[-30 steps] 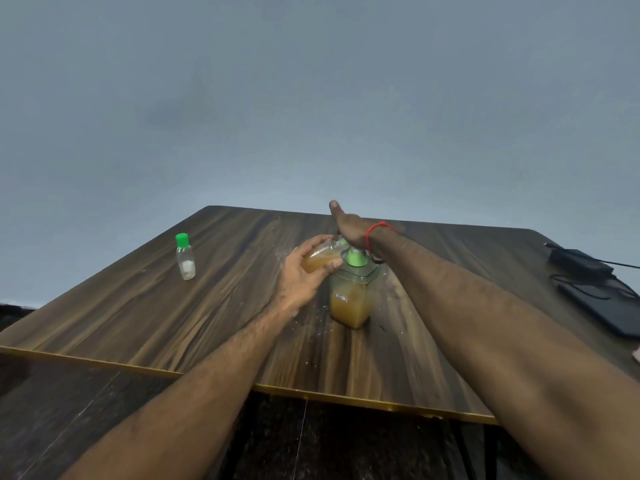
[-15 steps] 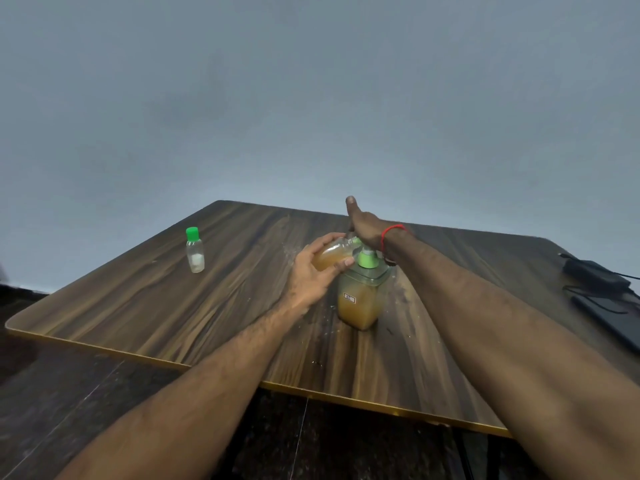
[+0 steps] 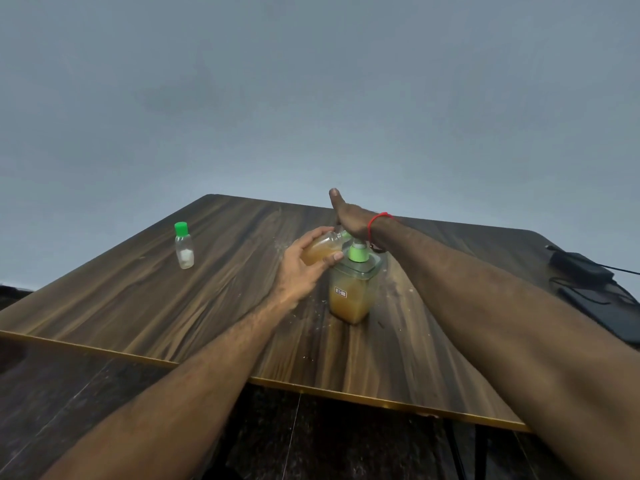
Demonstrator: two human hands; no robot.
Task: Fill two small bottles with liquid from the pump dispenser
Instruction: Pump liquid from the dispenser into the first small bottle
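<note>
**Head view: small bottle held at the pump spout**

Head view, looking down over both forearms. The left hand (image 3: 300,268) has its grip curled round a small clear plastic bottle of amber liquid (image 3: 320,249), thumb below and fingers over the top. The bottle lies tilted, long axis running from lower left up to its neck at upper right, where it meets the hidden spout. The right hand (image 3: 349,218) rests flat on the pump head, fingers straight, thumb raised; a red thread wristband (image 3: 375,223) circles the wrist. Beneath it stands the square clear pump dispenser with green collar (image 3: 353,289), upright, about half full of amber liquid, near the middle of the dark wood-grain worktop (image 3: 138,306). A second small clear bottle with a green cap (image 3: 183,247) stands upright well apart to the left, with open worktop around it. Dark devices with cables (image 3: 588,275) lie at the right edge, partly cut off. The pump head and bottle mouth are covered by the right hand.
</note>
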